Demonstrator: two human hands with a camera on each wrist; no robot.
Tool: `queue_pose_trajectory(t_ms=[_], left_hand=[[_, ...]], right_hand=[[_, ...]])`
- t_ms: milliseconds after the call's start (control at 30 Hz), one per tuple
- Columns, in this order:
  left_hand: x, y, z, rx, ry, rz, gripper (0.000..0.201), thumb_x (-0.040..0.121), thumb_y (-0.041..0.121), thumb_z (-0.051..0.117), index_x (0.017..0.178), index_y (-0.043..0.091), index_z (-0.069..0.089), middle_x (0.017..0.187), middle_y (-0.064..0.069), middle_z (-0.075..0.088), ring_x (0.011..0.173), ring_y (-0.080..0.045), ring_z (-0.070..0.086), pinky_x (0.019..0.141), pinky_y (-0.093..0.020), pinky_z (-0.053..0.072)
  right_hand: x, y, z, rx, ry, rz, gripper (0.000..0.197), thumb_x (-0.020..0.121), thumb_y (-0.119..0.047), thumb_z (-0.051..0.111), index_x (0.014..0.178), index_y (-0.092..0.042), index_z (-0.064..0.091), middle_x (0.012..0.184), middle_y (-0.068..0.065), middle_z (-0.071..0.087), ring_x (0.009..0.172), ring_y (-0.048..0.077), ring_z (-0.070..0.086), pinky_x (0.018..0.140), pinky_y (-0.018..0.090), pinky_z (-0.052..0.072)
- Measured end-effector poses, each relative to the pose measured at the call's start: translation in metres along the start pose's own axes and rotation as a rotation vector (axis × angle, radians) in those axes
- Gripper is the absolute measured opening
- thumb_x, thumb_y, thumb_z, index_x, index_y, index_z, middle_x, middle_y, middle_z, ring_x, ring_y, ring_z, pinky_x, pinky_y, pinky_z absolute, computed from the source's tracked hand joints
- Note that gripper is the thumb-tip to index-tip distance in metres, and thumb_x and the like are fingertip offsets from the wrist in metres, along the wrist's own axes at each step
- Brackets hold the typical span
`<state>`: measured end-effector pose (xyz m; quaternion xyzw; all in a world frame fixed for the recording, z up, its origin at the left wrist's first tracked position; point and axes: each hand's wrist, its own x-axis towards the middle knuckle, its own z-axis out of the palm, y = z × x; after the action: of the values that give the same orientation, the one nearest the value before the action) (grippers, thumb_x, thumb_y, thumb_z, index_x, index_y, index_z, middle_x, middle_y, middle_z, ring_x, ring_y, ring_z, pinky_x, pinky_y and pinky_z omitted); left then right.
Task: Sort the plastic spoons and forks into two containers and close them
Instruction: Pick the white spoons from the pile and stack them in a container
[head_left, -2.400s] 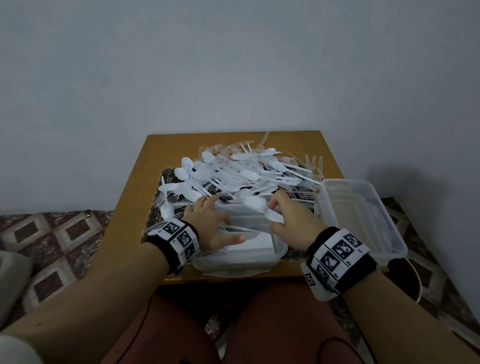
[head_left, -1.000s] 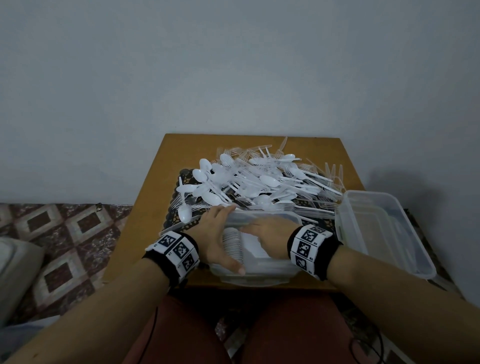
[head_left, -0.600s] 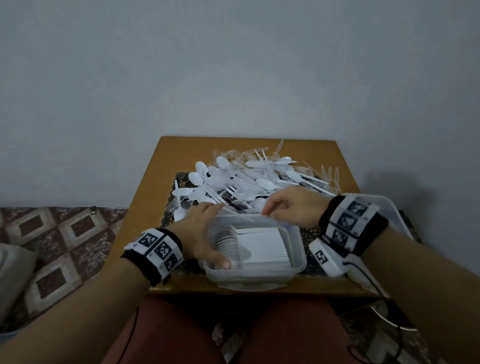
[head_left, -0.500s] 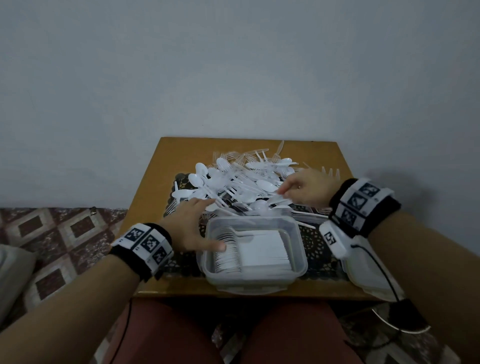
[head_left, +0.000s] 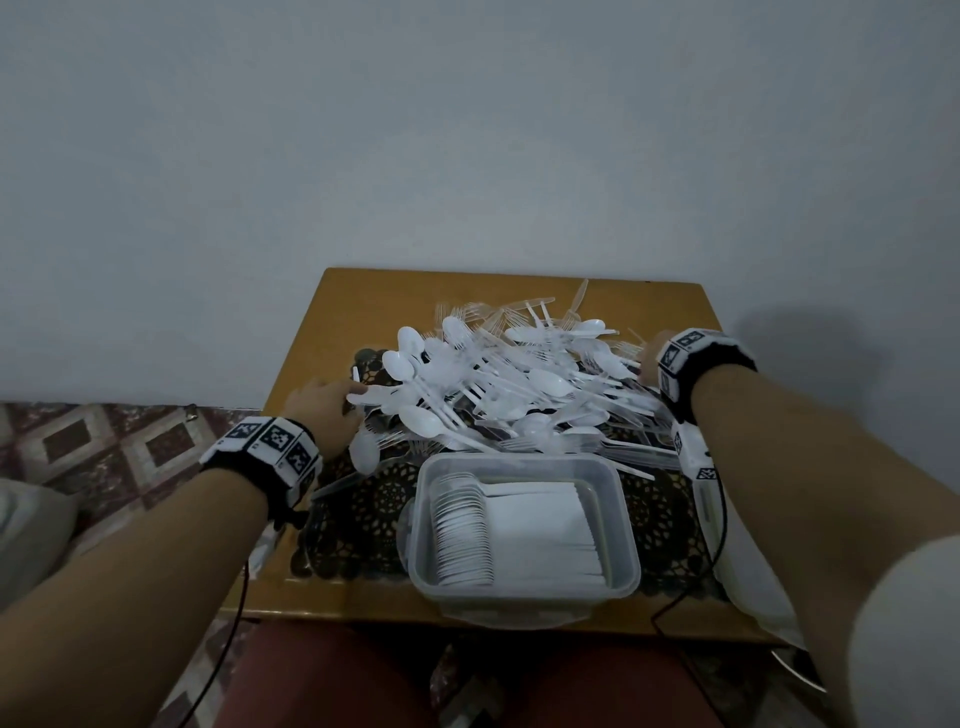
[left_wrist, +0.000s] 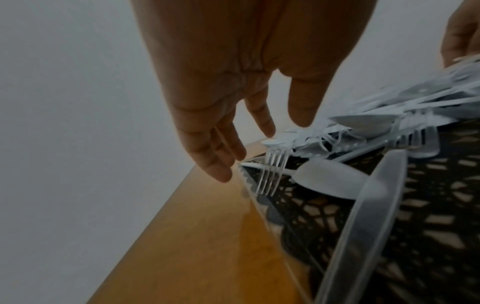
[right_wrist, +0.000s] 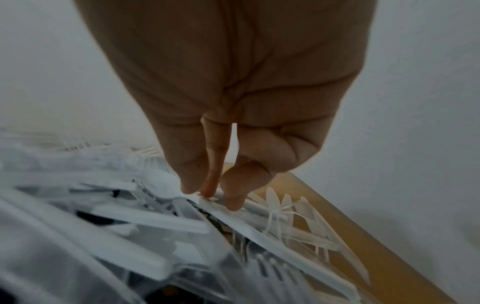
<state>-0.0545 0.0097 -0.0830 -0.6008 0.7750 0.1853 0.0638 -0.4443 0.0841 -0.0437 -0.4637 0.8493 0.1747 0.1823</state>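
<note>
A heap of white spoons and clear forks (head_left: 509, 384) covers the middle of the wooden table (head_left: 363, 306). In front of it stands an uncovered clear container (head_left: 618, 525) with a neat row of spoons (head_left: 467, 530) inside. My left hand (head_left: 332, 400) is at the heap's left edge. In the left wrist view my left hand (left_wrist: 259, 148) holds nothing, its fingers straight above a clear fork (left_wrist: 272, 170). My right hand (head_left: 649, 358) is at the heap's right edge. In the right wrist view my right hand (right_wrist: 213, 195) pinches the end of a white plastic handle (right_wrist: 259, 226).
A dark lace doily (head_left: 374, 519) lies under the heap and the container. A second pale plastic container (head_left: 748, 592) shows partly under my right forearm at the table's right edge. A grey wall stands right behind the table. A cable (head_left: 675, 603) hangs at the front edge.
Both hands left the spoon container and spread apart. The left went to the heap's left edge, the right to its far right edge, where it closed on a handle.
</note>
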Motion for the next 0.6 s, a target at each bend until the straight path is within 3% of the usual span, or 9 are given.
queue_pose_trajectory(t_ms=[67, 133, 233, 267, 333, 400, 500, 600], left_hand=[[0.007, -0.002, 0.002, -0.066, 0.0, -0.031, 0.039, 0.099, 0.027, 0.048, 0.138, 0.026, 0.048, 0.136, -0.008, 0.054, 0.12, -0.027, 0.052, 0.099, -0.035, 0.042], [0.012, -0.003, 0.005, -0.127, -0.009, -0.042, 0.038, 0.099, 0.023, 0.049, 0.137, 0.024, 0.049, 0.133, -0.006, 0.057, 0.118, -0.025, 0.054, 0.093, -0.032, 0.043], [0.02, -0.007, 0.007, -0.139, -0.018, -0.019, 0.036, 0.1, 0.018, 0.046, 0.136, 0.023, 0.05, 0.129, -0.009, 0.059, 0.108, -0.025, 0.057, 0.083, -0.027, 0.043], [0.023, -0.008, 0.007, -0.13, -0.022, -0.003, 0.037, 0.1, 0.015, 0.043, 0.135, 0.023, 0.05, 0.127, -0.01, 0.06, 0.099, -0.024, 0.058, 0.076, -0.024, 0.043], [0.029, -0.011, 0.007, -0.1, -0.035, 0.019, 0.04, 0.1, 0.012, 0.039, 0.136, 0.024, 0.049, 0.123, -0.012, 0.061, 0.084, -0.021, 0.053, 0.064, -0.024, 0.041], [0.033, -0.014, 0.006, -0.052, -0.047, 0.037, 0.04, 0.098, 0.014, 0.043, 0.136, 0.024, 0.049, 0.124, -0.011, 0.061, 0.09, -0.023, 0.055, 0.072, -0.024, 0.042], [0.038, -0.021, 0.005, 0.047, -0.045, 0.091, 0.038, 0.094, 0.021, 0.056, 0.131, 0.029, 0.054, 0.122, -0.005, 0.06, 0.105, -0.022, 0.058, 0.085, -0.028, 0.045], [0.045, -0.025, 0.002, 0.116, 0.018, 0.18, 0.023, 0.091, 0.028, 0.063, 0.113, 0.032, 0.068, 0.103, 0.003, 0.052, 0.103, -0.018, 0.052, 0.089, -0.028, 0.043]], right_hand=[[0.007, 0.001, 0.002, -0.084, 0.011, 0.039, 0.039, 0.088, -0.036, 0.068, 0.123, -0.021, 0.059, 0.1, 0.007, 0.065, 0.095, 0.025, 0.065, 0.088, 0.043, 0.056], [0.015, 0.0, 0.005, -0.085, -0.007, 0.046, 0.034, 0.087, -0.037, 0.07, 0.114, -0.025, 0.054, 0.105, 0.012, 0.065, 0.098, 0.028, 0.065, 0.089, 0.047, 0.056], [0.029, 0.0, 0.009, -0.04, -0.025, 0.05, 0.032, 0.09, -0.036, 0.066, 0.094, -0.019, 0.039, 0.074, 0.005, 0.047, 0.088, 0.021, 0.053, 0.094, 0.039, 0.051], [0.031, -0.001, 0.009, -0.046, -0.032, 0.043, 0.032, 0.092, -0.037, 0.063, 0.087, -0.017, 0.039, 0.07, 0.003, 0.043, 0.086, 0.021, 0.052, 0.091, 0.035, 0.05], [0.021, -0.005, 0.005, -0.023, -0.03, 0.031, 0.032, 0.092, -0.036, 0.061, 0.077, -0.013, 0.044, 0.072, 0.004, 0.048, 0.077, 0.02, 0.056, 0.075, 0.026, 0.051], [0.001, -0.01, -0.003, -0.008, -0.033, 0.023, 0.028, 0.094, -0.029, 0.057, 0.078, -0.008, 0.048, 0.074, 0.005, 0.048, 0.069, 0.019, 0.05, 0.062, 0.023, 0.042], [-0.015, -0.007, -0.011, -0.024, -0.03, -0.006, 0.016, 0.096, -0.019, 0.049, 0.086, -0.007, 0.052, 0.082, 0.006, 0.05, 0.077, 0.02, 0.046, 0.064, 0.023, 0.039], [-0.025, 0.003, -0.019, -0.023, -0.019, -0.025, 0.021, 0.096, -0.017, 0.053, 0.098, -0.001, 0.066, 0.099, 0.01, 0.066, 0.082, 0.018, 0.054, 0.071, 0.025, 0.044]])
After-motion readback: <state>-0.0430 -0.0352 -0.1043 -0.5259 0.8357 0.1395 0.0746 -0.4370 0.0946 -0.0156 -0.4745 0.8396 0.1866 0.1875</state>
